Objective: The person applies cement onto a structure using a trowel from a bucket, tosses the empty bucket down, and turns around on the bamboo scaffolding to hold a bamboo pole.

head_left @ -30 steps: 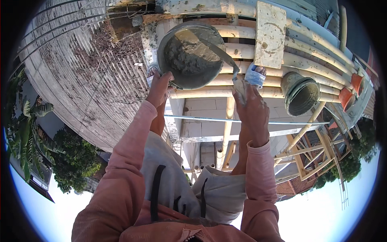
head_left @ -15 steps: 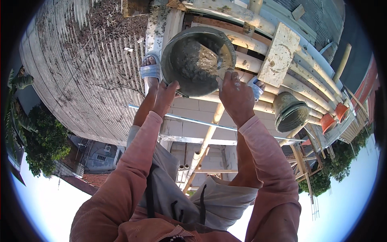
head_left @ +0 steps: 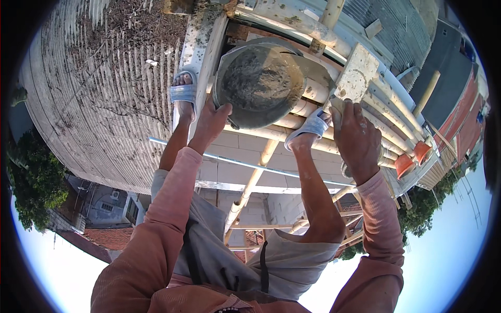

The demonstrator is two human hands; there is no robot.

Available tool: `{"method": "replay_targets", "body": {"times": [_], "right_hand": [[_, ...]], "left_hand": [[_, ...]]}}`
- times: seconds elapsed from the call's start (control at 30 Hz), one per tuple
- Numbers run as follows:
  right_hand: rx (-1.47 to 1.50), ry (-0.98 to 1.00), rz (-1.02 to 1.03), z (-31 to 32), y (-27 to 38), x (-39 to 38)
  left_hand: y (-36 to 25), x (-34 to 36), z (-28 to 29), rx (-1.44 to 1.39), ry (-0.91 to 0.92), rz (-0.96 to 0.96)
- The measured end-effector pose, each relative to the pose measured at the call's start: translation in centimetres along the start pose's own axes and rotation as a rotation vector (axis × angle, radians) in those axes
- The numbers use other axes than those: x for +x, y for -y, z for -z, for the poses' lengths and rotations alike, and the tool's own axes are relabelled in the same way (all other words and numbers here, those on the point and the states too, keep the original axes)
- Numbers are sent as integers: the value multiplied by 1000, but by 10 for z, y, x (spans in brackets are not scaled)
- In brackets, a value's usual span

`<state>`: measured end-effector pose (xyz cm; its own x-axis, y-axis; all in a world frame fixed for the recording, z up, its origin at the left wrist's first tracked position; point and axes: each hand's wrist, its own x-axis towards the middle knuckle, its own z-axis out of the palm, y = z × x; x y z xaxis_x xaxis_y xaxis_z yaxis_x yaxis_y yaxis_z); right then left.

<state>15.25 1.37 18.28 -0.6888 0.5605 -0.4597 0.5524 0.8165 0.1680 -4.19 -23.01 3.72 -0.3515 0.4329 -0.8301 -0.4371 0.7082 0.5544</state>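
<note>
A dark bucket (head_left: 255,121) holds wet grey mortar (head_left: 250,78) in front of me, its mouth facing up toward me. My left hand (head_left: 211,122) is closed on the bucket's near-left rim, thumb on the edge. To the right of the bucket, my right hand (head_left: 357,138) is wrapped around the handle of a trowel. The grey trowel blade (head_left: 317,70) points up and left, overlapping the bucket's right rim in view; whether it touches the rim I cannot tell. My feet, in blue slippers, are on either side of the bucket.
Bamboo poles (head_left: 389,112) run under and right of the bucket. A mortar-spotted board (head_left: 360,70) lies across them. Two orange containers (head_left: 404,166) stand farther right. A corrugated roof (head_left: 104,115) slopes away on the left. A thin pale-blue pipe (head_left: 250,166) crosses below, above a drop.
My right hand has moved right, drawing the trowel out of the mortar. It now covers most of the second bucket. My left hand stays on the rim.
</note>
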Motion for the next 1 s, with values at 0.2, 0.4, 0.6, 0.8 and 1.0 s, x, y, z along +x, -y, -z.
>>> {"method": "replay_targets", "body": {"times": [0.2, 0.4, 0.6, 0.8, 1.0], "right_hand": [[108, 250, -6, -79, 5, 11], [545, 316, -30, -142, -12, -13], [626, 397, 94, -134, 60, 14], [765, 411, 55, -156, 68, 10], [989, 484, -45, -151, 55, 5]], "left_hand": [[-13, -4, -16, 176, 43, -86], [-26, -13, -17, 293, 119, -4], [5, 1, -11, 112, -2, -35], [-12, -3, -4, 159, 31, -6], [-4, 7, -1, 162, -45, -114]]}}
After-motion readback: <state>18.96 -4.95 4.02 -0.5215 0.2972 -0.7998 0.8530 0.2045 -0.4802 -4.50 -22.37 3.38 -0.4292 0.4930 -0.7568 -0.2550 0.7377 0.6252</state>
